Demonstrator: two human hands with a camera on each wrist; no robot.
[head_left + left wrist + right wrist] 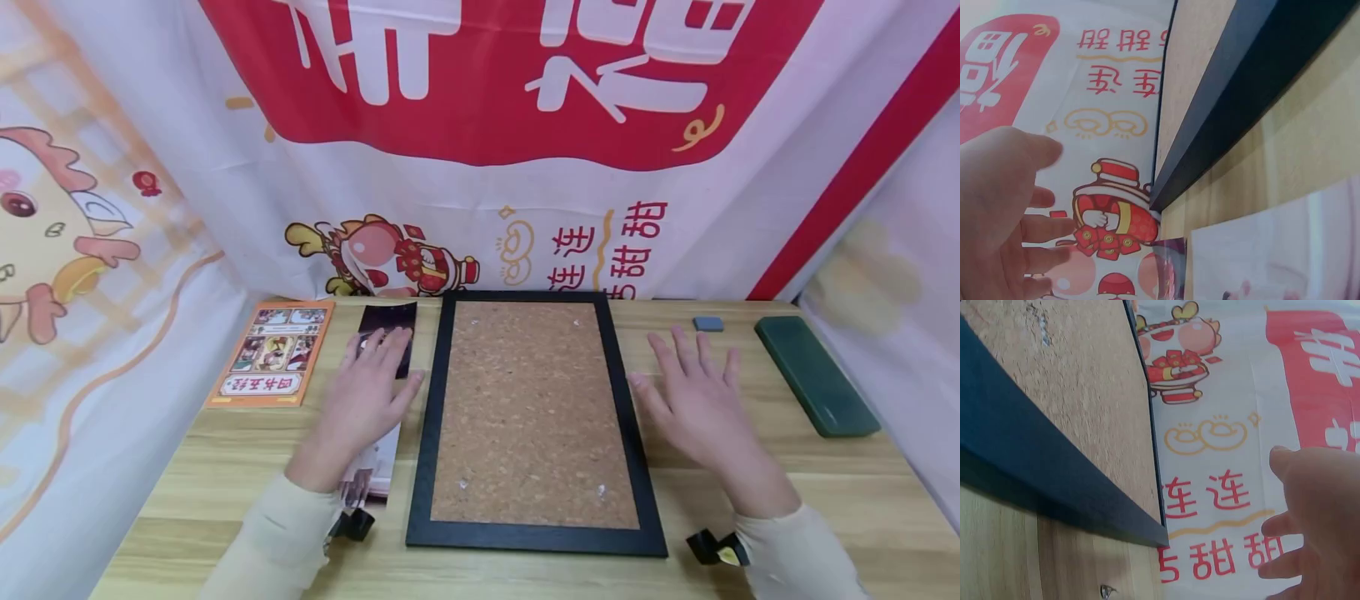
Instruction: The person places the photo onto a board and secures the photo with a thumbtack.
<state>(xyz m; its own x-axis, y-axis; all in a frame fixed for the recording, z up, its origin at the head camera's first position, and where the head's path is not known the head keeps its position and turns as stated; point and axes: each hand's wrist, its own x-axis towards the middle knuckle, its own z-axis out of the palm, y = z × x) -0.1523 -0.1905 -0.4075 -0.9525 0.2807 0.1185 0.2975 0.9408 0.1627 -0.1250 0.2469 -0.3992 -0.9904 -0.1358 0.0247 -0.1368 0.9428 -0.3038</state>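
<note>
Where the pale wooden table (187, 467) carries the black-framed rectangular cork board (534, 417) at its back edge, the spread left hand (360, 400) and right hand (699, 404) grip nothing; a careless left sweep could skid the glossy dark paper print (390, 317) beneath

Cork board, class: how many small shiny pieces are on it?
4 in the head view: far-left piece, far-right piece, near-left piece, near-right piece, each close to a corner of the cork. None seems hidden.
</note>
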